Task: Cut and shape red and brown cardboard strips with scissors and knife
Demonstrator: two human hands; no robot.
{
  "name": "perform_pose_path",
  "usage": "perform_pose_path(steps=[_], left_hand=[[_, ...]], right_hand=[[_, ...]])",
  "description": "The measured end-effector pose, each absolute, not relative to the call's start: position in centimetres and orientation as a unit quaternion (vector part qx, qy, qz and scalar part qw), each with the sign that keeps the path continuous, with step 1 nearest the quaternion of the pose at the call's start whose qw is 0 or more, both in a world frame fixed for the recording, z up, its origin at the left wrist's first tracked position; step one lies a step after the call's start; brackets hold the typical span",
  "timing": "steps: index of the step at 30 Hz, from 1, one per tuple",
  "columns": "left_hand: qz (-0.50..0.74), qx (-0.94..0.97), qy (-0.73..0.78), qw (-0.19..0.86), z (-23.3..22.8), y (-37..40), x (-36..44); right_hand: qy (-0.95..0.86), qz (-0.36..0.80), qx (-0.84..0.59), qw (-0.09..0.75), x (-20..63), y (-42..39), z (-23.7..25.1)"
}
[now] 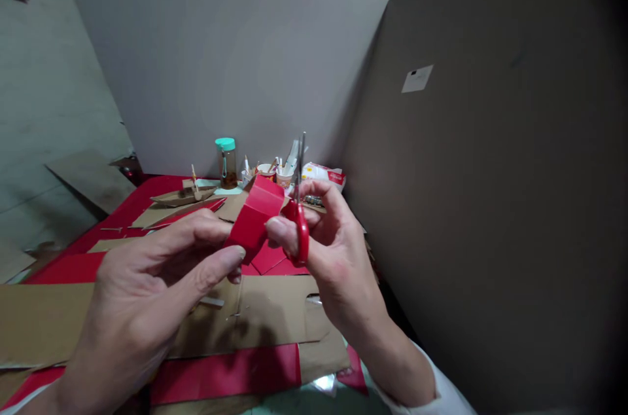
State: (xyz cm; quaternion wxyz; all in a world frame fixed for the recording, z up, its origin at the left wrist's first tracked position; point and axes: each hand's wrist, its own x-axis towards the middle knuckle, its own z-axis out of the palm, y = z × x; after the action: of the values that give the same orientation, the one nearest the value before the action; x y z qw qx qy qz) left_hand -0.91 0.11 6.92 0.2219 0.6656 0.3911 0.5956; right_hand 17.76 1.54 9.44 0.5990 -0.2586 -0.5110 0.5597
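Holding a folded red card up above the middle of the table, the left hand pinches the card's lower left corner between thumb and forefinger, fingers clenched on it. The right hand grips red-handled scissors, thumb through one loop, the blades pointing straight up and looking nearly closed just beside the card's right edge. The card is in the air, touching both hands, well clear of the cardboard sheets lying flat below.

The step in hand looks like trimming the card: the scissors are raised but not biting into it. A cut would call for tilting the blades toward the card's edge and opening them, while the left fingers keep the piece steady.

Along the far edge of the table stand a jar with a teal lid, cups of tools and a white packet. A small cardboard boat sits toward the far left corner, among red and brown offcuts.
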Motion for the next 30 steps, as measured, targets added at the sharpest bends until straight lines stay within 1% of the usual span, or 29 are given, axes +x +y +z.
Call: perform_pose_path(steps=[3,4,8,11,15,17,21,24,30], left_hand=[[0.642,0.601,0.396,0.265,7.1,0.2,-0.9],[0.658,0.578,0.395,0.278,7.2,0.3,-0.9],[0.687,0.522,0.387,0.326,7.7,0.3,-1.0],[0.711,0.475,0.400,0.331,8.1,0.2,-1.0],[0.727,0.428,0.416,0.339,9.0,0.1,-0.8],[0.725,0.429,0.414,0.345,9.3,0.2,-0.8],[0.713,0.449,0.412,0.346,9.2,0.4,-0.9],[0.713,0.452,0.419,0.334,8.9,0.5,-0.9],[0.741,0.427,0.404,0.326,8.8,0.2,-0.4]], right_hand=[[-0.541,0.507,-0.275,0.612,18.3,1.4,9.4],[-0.556,0.496,-0.282,0.604,18.4,1.3,9.5],[-0.626,0.492,-0.328,0.509,18.7,0.7,10.2],[-0.644,0.505,-0.376,0.435,18.4,0.2,11.1],[-0.643,0.509,-0.436,0.371,18.1,-0.1,11.5],[-0.643,0.532,-0.421,0.355,18.1,-0.1,11.2],[-0.623,0.629,-0.333,0.324,18.3,-0.1,10.5],[-0.594,0.680,-0.313,0.294,18.3,-0.2,10.4],[-0.549,0.726,-0.262,0.321,17.8,-0.1,10.6]])
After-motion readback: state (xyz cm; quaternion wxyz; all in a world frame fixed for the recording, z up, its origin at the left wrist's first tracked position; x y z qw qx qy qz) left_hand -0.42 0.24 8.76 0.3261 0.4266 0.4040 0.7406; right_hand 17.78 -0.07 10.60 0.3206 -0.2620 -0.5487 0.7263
